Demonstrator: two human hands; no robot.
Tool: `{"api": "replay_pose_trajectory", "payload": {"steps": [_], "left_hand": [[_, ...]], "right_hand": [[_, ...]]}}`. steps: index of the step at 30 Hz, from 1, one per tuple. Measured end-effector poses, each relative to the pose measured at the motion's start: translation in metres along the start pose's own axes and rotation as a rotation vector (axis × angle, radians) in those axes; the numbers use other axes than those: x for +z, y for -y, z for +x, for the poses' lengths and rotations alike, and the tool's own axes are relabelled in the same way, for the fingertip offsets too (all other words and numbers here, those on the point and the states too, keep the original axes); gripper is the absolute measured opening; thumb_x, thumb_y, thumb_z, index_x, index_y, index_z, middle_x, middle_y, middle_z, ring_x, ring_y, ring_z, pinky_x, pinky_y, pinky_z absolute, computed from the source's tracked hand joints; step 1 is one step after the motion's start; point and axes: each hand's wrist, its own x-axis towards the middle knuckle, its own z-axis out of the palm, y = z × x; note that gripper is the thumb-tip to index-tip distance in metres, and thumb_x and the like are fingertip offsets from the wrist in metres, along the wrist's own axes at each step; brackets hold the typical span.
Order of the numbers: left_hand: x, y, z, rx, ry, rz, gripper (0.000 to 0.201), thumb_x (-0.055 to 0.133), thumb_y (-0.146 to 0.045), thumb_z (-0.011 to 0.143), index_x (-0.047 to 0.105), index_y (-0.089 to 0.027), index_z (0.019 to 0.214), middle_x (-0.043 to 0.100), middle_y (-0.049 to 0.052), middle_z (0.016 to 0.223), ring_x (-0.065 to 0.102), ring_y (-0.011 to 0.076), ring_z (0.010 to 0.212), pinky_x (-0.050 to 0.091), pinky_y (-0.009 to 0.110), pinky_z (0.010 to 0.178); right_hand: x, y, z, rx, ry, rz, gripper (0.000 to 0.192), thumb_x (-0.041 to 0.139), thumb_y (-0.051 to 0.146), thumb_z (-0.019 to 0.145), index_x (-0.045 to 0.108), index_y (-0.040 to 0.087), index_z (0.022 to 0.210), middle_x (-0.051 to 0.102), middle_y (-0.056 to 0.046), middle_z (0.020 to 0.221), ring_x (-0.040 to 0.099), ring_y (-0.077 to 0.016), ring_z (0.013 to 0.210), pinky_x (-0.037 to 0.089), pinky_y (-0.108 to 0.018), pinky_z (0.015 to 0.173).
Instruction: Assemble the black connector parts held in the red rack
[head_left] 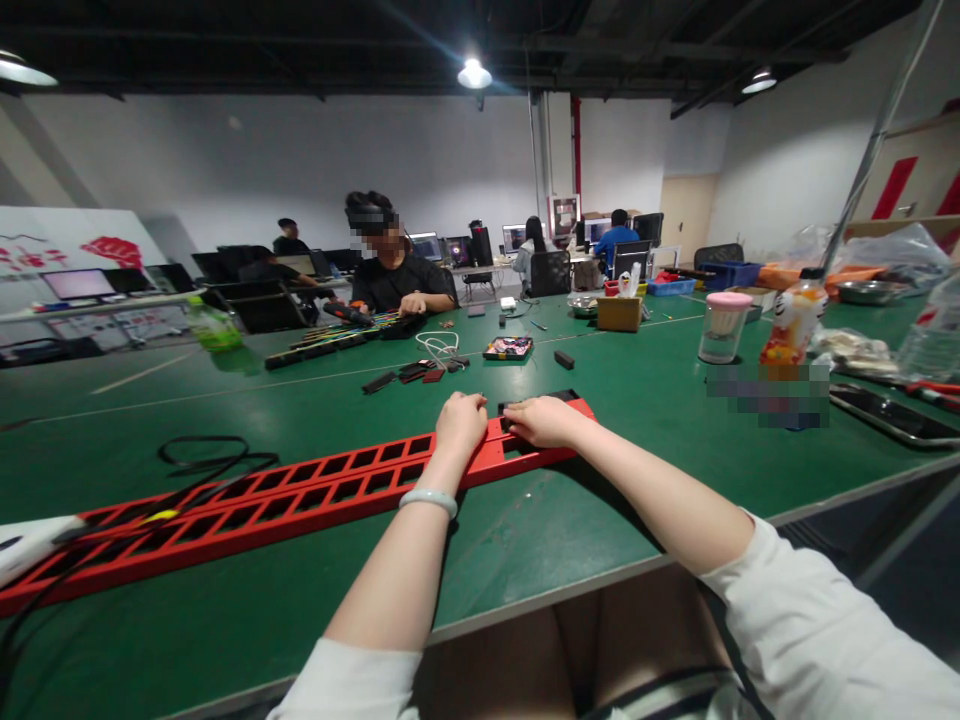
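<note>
The green table [645, 390] is the largest thing, and its left and right ends are cut off by the picture edges. On it, running from the lower left up toward the middle, lies a long red frame [300, 495] with two rows of rectangular openings; its left end leaves the picture, so the full length is not visible. At the right end of the red frame both hands rest. The left hand [461, 420] is curled into a loose fist on top of the frame, with a pale bracelet [428, 499] on the wrist. The right hand [544, 420] lies flat just beside it, fingers pressed down on a small black piece [536, 400] at the frame's end; whether the fingers grip this piece I cannot tell, because the hand hides most of it. A black cable [214, 460] loops on the table to the left of the frame, and a white object [30, 545] at the frame's far left is cut off. Behind the frame, across the table, a person [394, 265] sits with a hand on another long strip. To the right of the frame stand a clear cup with a pink lid [724, 325] and a bottle [791, 325]; its label is too unclear to read, and a patch below it is blurred. No writing can be read anywhere.
</note>
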Motion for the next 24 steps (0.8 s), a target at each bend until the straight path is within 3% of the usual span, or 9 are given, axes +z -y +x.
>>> {"api": "replay_pose_trajectory", "payload": {"steps": [4,7,17,24], "left_hand": [[-0.005,-0.019,-0.009,0.224,-0.122,-0.127,0.026,0.043,-0.018,0.077,0.064,-0.018,0.093,0.058,0.006,0.092,0.055,0.0163,0.084,0.043,0.024,0.080],[-0.006,-0.031,-0.014,0.311,-0.160,-0.233,0.025,0.044,-0.013,0.075,0.063,-0.017,0.091,0.059,0.005,0.090,0.055,0.0153,0.082,0.043,0.024,0.078],[-0.004,-0.035,-0.016,0.306,-0.184,-0.394,0.019,0.050,-0.016,0.074,0.065,-0.016,0.086,0.063,0.004,0.087,0.057,0.0133,0.077,0.045,0.022,0.072],[0.002,-0.028,-0.013,0.298,-0.062,-0.468,0.018,0.050,-0.021,0.077,0.065,-0.017,0.087,0.065,0.003,0.087,0.059,0.0134,0.077,0.046,0.022,0.071]], "right_hand": [[-0.007,0.003,0.000,0.035,-0.177,-0.084,0.048,0.043,0.020,0.080,0.034,0.012,0.127,0.048,-0.015,0.121,0.051,-0.0222,0.104,0.040,-0.034,0.085],[-0.008,0.001,0.000,0.043,-0.263,-0.058,0.052,0.045,0.016,0.078,0.032,0.011,0.128,0.045,-0.015,0.122,0.049,-0.0212,0.105,0.040,-0.033,0.086],[0.015,-0.026,0.004,-0.033,-0.353,0.268,0.038,0.053,0.015,0.075,0.048,0.014,0.113,0.045,-0.011,0.110,0.050,-0.0163,0.097,0.043,-0.027,0.080],[0.023,-0.034,0.005,-0.050,-0.359,0.372,0.026,0.052,0.017,0.076,0.056,0.015,0.102,0.047,-0.007,0.098,0.050,-0.0138,0.089,0.042,-0.026,0.079]]}}
